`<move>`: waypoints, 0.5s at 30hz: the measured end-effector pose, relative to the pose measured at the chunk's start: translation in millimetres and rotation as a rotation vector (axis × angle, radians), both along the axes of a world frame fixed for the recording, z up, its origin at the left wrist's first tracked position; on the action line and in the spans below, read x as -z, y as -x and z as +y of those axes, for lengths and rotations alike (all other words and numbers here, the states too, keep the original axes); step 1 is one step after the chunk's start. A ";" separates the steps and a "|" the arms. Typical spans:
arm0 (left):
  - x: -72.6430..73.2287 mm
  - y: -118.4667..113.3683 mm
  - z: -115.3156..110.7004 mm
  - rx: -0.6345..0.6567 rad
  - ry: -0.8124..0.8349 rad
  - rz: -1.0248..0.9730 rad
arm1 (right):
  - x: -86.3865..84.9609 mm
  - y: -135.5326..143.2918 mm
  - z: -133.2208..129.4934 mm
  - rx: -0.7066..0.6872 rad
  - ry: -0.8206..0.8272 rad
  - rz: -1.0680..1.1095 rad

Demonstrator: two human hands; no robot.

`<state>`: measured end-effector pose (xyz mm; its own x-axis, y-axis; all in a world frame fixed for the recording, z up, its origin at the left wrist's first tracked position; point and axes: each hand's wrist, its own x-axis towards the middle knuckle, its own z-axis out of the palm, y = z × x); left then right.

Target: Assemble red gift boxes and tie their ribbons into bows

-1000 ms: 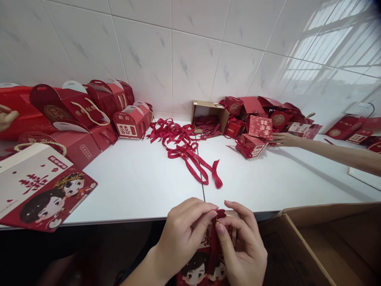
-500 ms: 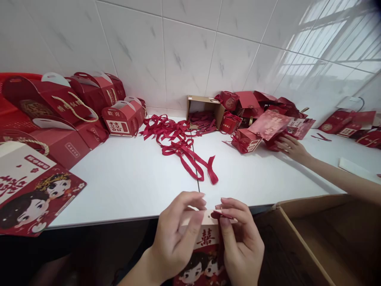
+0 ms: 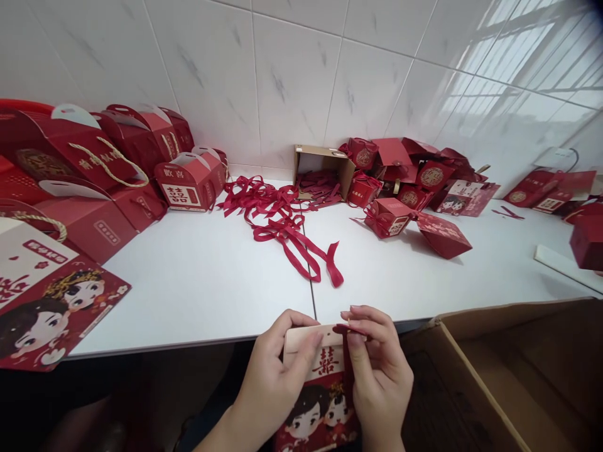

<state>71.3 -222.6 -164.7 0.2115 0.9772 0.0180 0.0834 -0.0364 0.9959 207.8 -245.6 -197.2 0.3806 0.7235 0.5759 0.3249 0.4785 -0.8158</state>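
Low in front of me, past the table's near edge, is a red and cream gift bag [image 3: 325,398] with a double-happiness sign and two cartoon figures. My left hand [image 3: 280,373] grips its folded cream top, thumb on the front and fingers behind. A dark red ribbon [image 3: 347,361] hangs down the bag's front near its top right. My right hand [image 3: 379,370] pinches the ribbon at the top edge between thumb and fingers. The ribbon's path behind the bag is hidden. Beyond both hands, loose red ribbons [image 3: 282,232] lie tangled on the white table [image 3: 226,276].
Handled red boxes [image 3: 193,182] and a larger printed bag [image 3: 61,301] stand at left. A small carton [image 3: 346,176] holds ribbon pieces by the wall. Red boxes [image 3: 389,216] pile up right of it. A large open carton [image 3: 509,376] is at lower right.
A co-worker's hand and arm at right have left the pile, and a red box now lies tilted there. My left fingers have settled behind the bag's top; the right still pinches the ribbon.
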 end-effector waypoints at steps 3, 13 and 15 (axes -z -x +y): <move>8.3 1.8 4.8 -0.019 -0.074 0.018 | -0.5 -2.5 0.0 -0.048 0.040 0.047; 20.3 -6.0 5.8 -0.102 0.093 -0.104 | -4.0 -13.8 -3.6 -0.185 0.140 -0.191; 21.0 -6.2 2.8 -0.094 0.052 -0.083 | -5.7 -15.0 -4.6 -0.147 0.113 -0.238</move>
<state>77.4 -219.7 -185.7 0.1187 0.9927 -0.0201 0.0010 0.0201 0.9998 222.8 -250.2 -191.5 0.1306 0.8258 0.5487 0.4472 0.4448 -0.7760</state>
